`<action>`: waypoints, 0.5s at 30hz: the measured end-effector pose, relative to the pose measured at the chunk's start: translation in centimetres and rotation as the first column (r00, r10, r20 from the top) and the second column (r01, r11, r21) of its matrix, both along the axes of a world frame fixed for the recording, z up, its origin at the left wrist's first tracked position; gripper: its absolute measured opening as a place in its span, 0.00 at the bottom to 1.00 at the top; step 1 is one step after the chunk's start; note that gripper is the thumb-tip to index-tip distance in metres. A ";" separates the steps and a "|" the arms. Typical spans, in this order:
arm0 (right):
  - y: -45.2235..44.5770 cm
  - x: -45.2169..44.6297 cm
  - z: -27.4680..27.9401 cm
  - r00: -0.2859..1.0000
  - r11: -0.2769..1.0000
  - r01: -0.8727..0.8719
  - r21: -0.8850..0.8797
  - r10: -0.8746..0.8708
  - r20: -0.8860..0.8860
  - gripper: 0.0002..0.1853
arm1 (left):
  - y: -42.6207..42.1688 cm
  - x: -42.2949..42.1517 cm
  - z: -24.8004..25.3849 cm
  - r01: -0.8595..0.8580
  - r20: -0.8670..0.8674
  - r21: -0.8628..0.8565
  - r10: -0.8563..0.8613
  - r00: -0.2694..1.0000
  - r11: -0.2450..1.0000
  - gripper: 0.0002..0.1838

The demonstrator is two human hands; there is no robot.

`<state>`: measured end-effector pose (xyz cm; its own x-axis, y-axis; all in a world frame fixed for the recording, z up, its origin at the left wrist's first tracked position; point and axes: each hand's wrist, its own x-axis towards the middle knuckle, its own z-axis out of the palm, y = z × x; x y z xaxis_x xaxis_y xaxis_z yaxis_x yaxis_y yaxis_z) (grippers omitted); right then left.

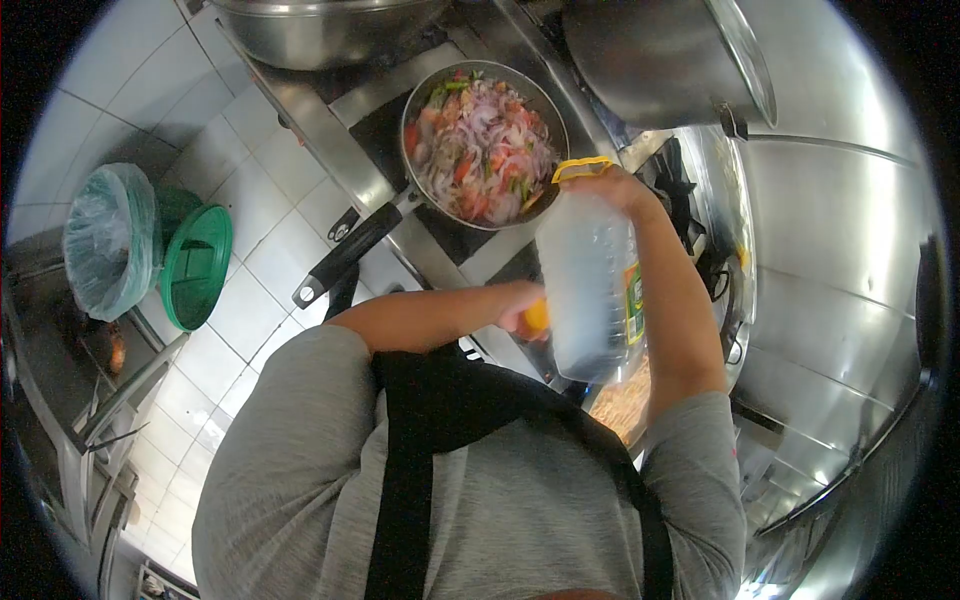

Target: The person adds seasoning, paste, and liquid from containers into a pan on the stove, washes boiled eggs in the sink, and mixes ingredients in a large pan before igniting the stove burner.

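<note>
My right hand (607, 188) is closed around the top of a large clear plastic jug (585, 285) with a yellow handle (583, 167) and a green and yellow label. The jug is beside the pan, its base toward my body. My left hand (522, 308) is closed on a small orange thing (537, 318), partly hidden by the jug; its kind does not show. Ahead of both hands, a frying pan (410, 195) sits on the stove, full of sliced onion, tomato and green pieces. Its black handle (350, 255) points toward my left side.
Big metal pots stand at the back left (320, 35) and back right (660, 60). A steel wall (830, 230) rises at the right. On the tiled floor at left are a bagged bin (112, 240) and its green lid (197, 267).
</note>
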<state>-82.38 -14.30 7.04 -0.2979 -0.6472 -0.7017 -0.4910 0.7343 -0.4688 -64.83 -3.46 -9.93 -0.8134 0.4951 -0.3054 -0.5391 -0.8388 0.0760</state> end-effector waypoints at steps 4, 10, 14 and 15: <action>-1.4 -1.0 0.0 0.991 1.000 -0.012 -0.007 0.011 -0.132 0.27 | -1.9 -0.5 1.5 -0.034 -0.026 -0.055 0.033 0.999 0.998 0.17; -4.3 -1.4 0.8 0.997 0.995 -0.072 -0.071 0.069 -0.045 0.29 | -5.1 -0.5 4.0 -0.078 -0.065 -0.057 0.074 0.995 0.995 0.19; -6.3 -2.3 0.5 0.994 0.994 -0.101 -0.038 0.099 -0.050 0.29 | -6.9 -0.1 5.1 -0.137 -0.102 -0.117 0.125 0.987 0.984 0.19; -6.8 -2.6 0.3 0.991 0.995 -0.101 -0.017 0.099 -0.088 0.28 | -7.0 -0.3 4.8 -0.141 -0.086 -0.100 0.132 0.987 0.985 0.19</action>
